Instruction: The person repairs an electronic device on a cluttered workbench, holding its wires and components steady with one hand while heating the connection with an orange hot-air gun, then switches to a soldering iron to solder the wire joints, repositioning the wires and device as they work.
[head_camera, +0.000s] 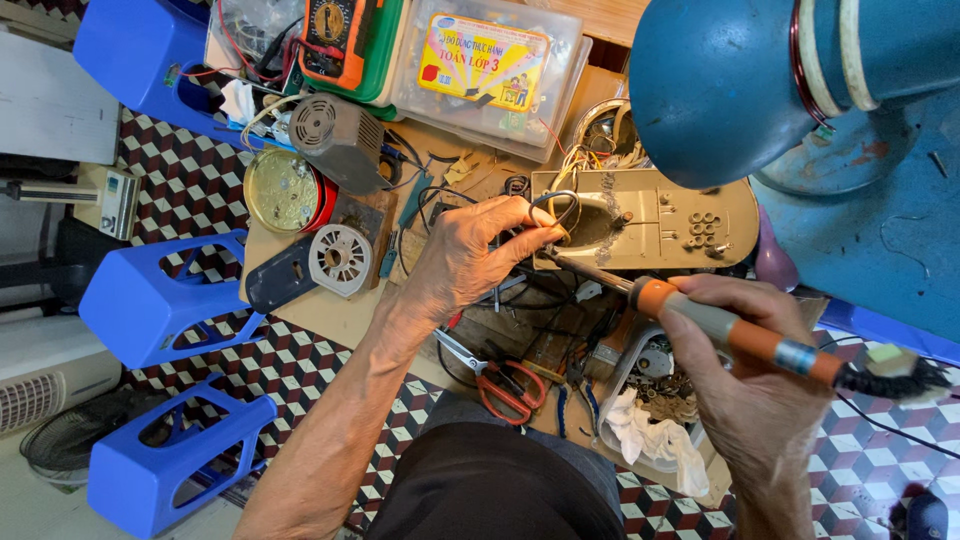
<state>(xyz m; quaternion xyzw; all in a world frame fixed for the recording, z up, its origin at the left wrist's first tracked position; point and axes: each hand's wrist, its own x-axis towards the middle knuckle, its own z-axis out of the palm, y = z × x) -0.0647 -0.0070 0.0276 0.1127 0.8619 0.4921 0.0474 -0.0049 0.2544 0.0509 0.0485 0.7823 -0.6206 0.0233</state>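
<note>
My right hand (755, 390) grips a soldering iron (730, 330) with an orange and grey handle; its metal tip points up-left toward a beige plastic appliance housing (670, 215). My left hand (470, 255) pinches a thin loop of wire (560, 205) at the left end of that housing, close to the iron's tip. Both hands work over a low wooden bench (325, 310) crowded with parts.
Red-handled scissors (505, 385) and a white rag (660, 440) lie near my knees. A small fan motor (340, 258), a round metal tin (285, 190), a multimeter (335, 35) and a clear plastic box (490, 70) sit farther back. Blue plastic stools (160, 300) stand left; a blue lamp shade (720, 85) hangs upper right.
</note>
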